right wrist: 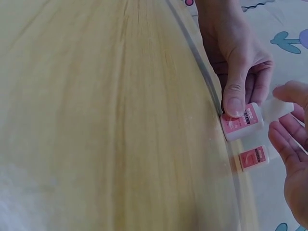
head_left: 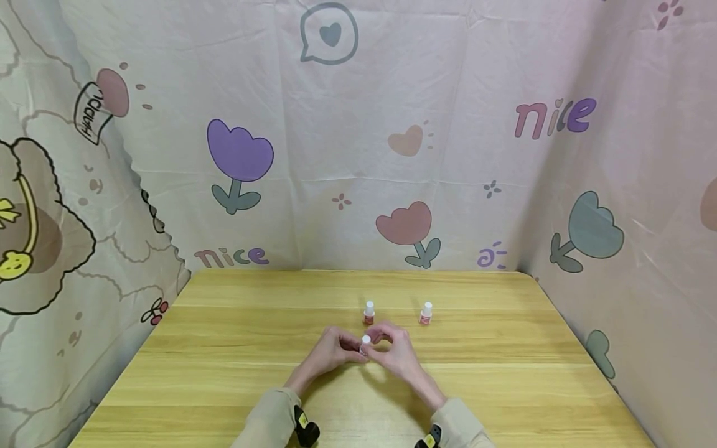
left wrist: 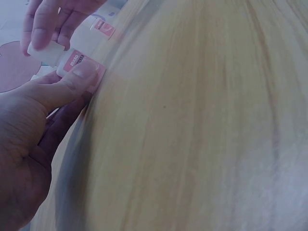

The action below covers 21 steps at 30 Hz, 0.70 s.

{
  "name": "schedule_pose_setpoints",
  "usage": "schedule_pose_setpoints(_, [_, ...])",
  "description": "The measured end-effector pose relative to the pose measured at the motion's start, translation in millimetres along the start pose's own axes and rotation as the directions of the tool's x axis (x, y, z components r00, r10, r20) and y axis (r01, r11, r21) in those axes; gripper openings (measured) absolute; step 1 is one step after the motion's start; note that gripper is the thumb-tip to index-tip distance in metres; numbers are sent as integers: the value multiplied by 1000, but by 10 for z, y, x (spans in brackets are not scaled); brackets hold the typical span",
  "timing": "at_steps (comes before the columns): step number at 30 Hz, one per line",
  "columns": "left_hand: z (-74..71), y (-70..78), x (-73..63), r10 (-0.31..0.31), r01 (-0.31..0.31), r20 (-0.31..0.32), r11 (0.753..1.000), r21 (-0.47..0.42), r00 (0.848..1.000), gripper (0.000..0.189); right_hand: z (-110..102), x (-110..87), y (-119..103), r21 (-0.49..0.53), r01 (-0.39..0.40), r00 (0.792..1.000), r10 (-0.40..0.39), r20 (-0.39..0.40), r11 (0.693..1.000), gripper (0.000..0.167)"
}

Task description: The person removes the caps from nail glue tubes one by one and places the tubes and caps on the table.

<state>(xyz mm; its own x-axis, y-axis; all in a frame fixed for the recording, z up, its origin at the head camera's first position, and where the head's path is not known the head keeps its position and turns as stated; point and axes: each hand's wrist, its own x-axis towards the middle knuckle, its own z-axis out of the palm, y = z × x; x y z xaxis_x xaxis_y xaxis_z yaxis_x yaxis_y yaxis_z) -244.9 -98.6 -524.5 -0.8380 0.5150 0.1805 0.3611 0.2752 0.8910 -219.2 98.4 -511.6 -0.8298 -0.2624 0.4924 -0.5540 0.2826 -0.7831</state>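
Note:
A small white bottle [right wrist: 240,122] with a pink label stands upright at the middle of the table, between both hands. My left hand [head_left: 334,350] grips its body from the left, the thumb [left wrist: 83,72] lying across the label. At its white cap [right wrist: 278,109] is my right hand [head_left: 394,351], thumb and fingers pinching the cap from either side. Just behind the hands stands a second small bottle [head_left: 369,313], white-capped and red below. A third bottle [head_left: 426,314], with a pink and white body, is farther right.
The wooden table [head_left: 224,323] reaches back to a patterned cloth [head_left: 336,155], which also hangs along the left and right sides. Both wrists carry black straps, the left one [head_left: 305,428] close over the tabletop.

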Motion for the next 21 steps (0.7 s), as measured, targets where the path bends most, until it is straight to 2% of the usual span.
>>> schedule_pose_setpoints(7, [3, -6, -2, -20, 20, 2, 1000, 6, 1000, 15, -3, 5, -19, -31, -30, 999, 30, -15, 999, 24])
schedule_pose_setpoints(16, [6, -3, 3, -16, 16, 0, 1000, 12, 1000, 16, 13, 3, 14, -29, 3, 1000, -4, -16, 1000, 20])
schedule_pose_setpoints(21, [4, 8, 2, -6, 6, 3, 1000, 9, 1000, 15, 12, 12, -100, -34, 3, 1000, -3, 6, 999, 18])
